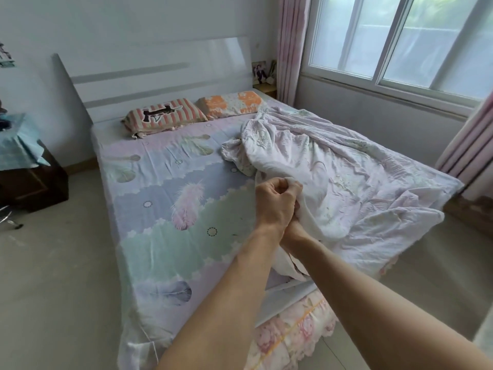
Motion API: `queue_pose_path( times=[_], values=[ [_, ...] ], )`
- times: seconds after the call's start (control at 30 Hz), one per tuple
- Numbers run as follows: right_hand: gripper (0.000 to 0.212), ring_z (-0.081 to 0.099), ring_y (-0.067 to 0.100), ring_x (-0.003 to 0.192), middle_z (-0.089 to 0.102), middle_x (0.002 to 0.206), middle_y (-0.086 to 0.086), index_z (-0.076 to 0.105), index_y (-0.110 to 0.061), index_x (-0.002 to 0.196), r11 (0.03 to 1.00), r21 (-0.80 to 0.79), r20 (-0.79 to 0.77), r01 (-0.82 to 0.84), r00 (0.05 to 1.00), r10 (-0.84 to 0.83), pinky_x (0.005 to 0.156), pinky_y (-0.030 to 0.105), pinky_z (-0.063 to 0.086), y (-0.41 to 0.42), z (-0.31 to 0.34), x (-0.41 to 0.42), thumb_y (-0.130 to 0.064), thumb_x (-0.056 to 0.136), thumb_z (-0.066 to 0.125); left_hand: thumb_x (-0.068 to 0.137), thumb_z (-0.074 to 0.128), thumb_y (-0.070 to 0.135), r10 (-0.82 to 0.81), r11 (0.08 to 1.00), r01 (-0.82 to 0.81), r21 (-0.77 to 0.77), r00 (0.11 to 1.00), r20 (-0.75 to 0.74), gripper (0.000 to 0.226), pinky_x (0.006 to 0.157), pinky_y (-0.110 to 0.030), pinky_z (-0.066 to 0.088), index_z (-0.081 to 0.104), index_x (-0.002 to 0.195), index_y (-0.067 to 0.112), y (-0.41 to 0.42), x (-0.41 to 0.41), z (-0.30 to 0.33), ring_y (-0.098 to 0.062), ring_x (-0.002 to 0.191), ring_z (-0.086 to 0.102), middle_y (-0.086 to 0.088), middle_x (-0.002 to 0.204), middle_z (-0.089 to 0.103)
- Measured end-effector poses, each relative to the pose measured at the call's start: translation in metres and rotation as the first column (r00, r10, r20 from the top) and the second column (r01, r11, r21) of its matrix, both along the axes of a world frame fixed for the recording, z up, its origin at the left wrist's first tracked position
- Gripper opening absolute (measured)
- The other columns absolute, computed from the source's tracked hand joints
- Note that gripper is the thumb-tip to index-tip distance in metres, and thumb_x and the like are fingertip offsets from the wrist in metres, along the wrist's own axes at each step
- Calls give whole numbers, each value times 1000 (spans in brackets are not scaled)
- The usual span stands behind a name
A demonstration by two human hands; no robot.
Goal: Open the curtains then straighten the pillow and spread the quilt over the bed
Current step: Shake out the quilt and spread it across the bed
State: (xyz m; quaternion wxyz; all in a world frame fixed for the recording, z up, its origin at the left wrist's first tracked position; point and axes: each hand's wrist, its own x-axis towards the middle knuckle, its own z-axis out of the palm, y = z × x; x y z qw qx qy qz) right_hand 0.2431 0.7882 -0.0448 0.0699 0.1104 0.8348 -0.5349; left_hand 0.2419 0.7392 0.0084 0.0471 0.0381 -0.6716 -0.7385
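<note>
Both hands meet at the centre of the frame, at the near edge of the quilt; the left hand lies on top with its fingers curled round a fold of the white fabric; the right hand sits just beneath it, mostly hidden by the left wrist and the cloth, so whether it grips the quilt cannot be told. The quilt lies bunched and wrinkled over the right half of the bed, reaching from near the pillows to the foot corner at right; the left half shows the bare feather-print sheet. Two pillows rest against the white headboard in the upper middle: a striped pillow at left, slightly askew, and an orange-patterned pillow touching it at right. The pink curtains hang drawn aside at either edge of the window in the upper right; a dark bedside cabinet under a teal cloth stands at the left edge.
</note>
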Motion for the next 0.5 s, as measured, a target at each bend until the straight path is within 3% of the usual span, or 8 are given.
queue_pose_path(
  times=[0.07, 0.1, 0.17, 0.23, 0.3, 0.37, 0.43, 0.5],
  values=[
    [33, 61, 32, 108, 62, 107, 11, 47, 11, 129, 994, -103, -57, 47, 997, -53, 89, 32, 51, -12, 5, 5, 3, 98, 43, 85, 68, 8, -83, 994, 81, -69, 996, -17, 21, 65, -22, 55, 69, 69, 21, -19, -3, -5, -8, 59, 63, 6, 62, 68],
    [30, 64, 22, 93, 62, 94, 4, 51, 9, 125, 985, -162, -75, 62, 994, -75, 76, 26, 53, -19, 8, 6, -1, 98, 48, 86, 66, 7, -88, 992, 85, -96, 996, -26, 21, 74, -23, 56, 70, 73, 23, -31, -6, -9, -9, 71, 67, 6, 72, 71],
    [29, 64, 13, 67, 63, 77, 8, 57, 10, 113, 952, -280, -47, 122, 989, -141, 53, 20, 50, -35, 16, 6, -14, 97, 55, 87, 59, 4, -44, 988, 39, -147, 999, -30, 23, 84, -26, 55, 71, 82, 24, -60, -8, -19, -13, 87, 69, 8, 85, 71],
    [35, 66, 21, 71, 66, 87, 23, 55, 14, 108, 893, -408, 0, 191, 978, -209, 56, 24, 53, -48, 24, -2, -20, 101, 47, 84, 56, 1, 12, 971, -18, -240, 1000, -29, 25, 89, -31, 54, 65, 94, 23, -88, -7, -36, -18, 97, 66, 3, 96, 68],
    [32, 67, 32, 91, 65, 104, 30, 55, 7, 105, 798, -546, 70, 253, 964, -258, 82, 38, 57, -65, 27, -6, -22, 103, 42, 77, 56, 4, -17, 935, 6, -356, 999, -29, 32, 93, -35, 51, 56, 103, 23, -113, -8, -59, -22, 104, 60, -3, 108, 61],
    [27, 64, 39, 105, 62, 115, 32, 54, 1, 107, 678, -645, 164, 353, 930, -329, 95, 55, 50, -82, 28, 0, -25, 102, 45, 74, 65, 27, -114, 892, 134, -432, 991, 72, 45, 94, -41, 50, 51, 116, 25, -125, -6, -82, -21, 108, 57, -2, 117, 57],
    [30, 64, 42, 105, 57, 121, 34, 52, 6, 113, 558, -721, 206, 410, 897, -392, 86, 54, 54, -91, 22, 7, -21, 101, 48, 67, 72, 53, -160, 865, 233, -444, 967, 197, 66, 94, -46, 51, 49, 124, 30, -127, -4, -101, -22, 110, 58, 3, 118, 59],
    [33, 67, 38, 90, 58, 117, 33, 47, 8, 124, 476, -790, 202, 387, 897, -394, 69, 43, 60, -96, 21, 14, -16, 102, 44, 78, 69, 48, -140, 879, 248, -407, 951, 277, 58, 94, -43, 49, 50, 127, 24, -133, 1, -104, -26, 111, 58, 0, 118, 61]
  ],
)
